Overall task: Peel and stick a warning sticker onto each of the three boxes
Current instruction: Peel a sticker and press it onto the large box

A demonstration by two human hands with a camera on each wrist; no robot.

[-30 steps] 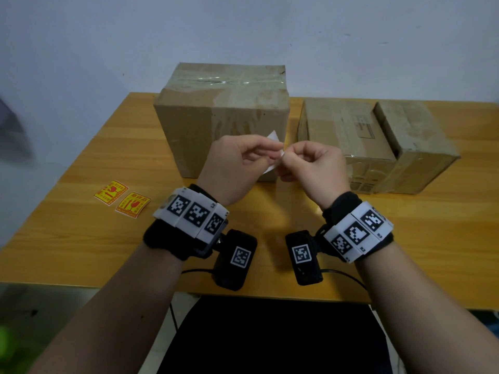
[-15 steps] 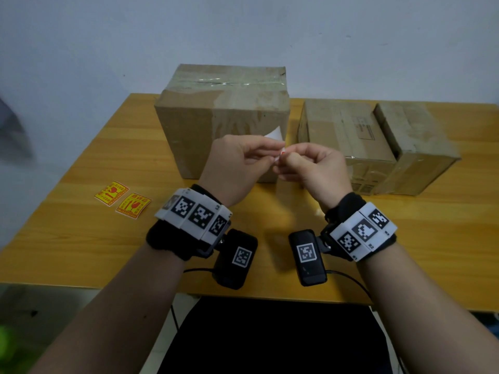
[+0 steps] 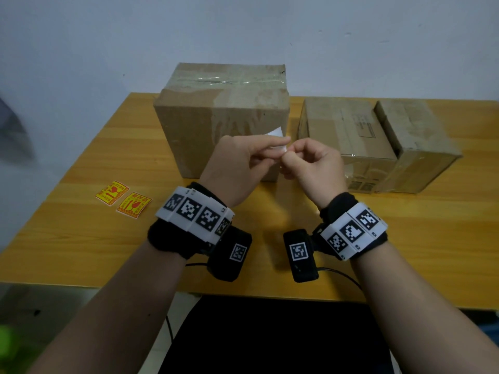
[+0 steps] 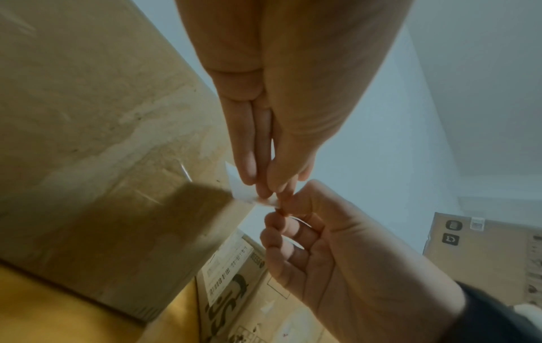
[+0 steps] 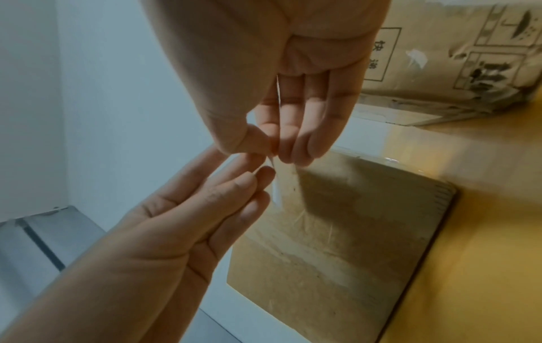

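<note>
early stage — no sticker visible on tall box (image 3: 221, 122), middle box (image 3: 348, 136) or right box (image 3: 415, 147); two yellow warning stickers (image 3: 122, 199) flat on table (image 3: 81, 238). third sticker (image 3: 276, 143), white backing outward, pinched between left hand (image 3: 240, 163) and right hand (image 3: 313, 168) fingertips — apparently mid-peel.

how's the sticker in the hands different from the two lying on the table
The held sticker shows only a plain white side; the two table stickers lie with yellow and red print up. The held one is up in the air, pinched by the left hand and the right hand in front of the tall box; the two lie flat and untouched on the table, left of the hands. All three are small paper pieces.
</note>
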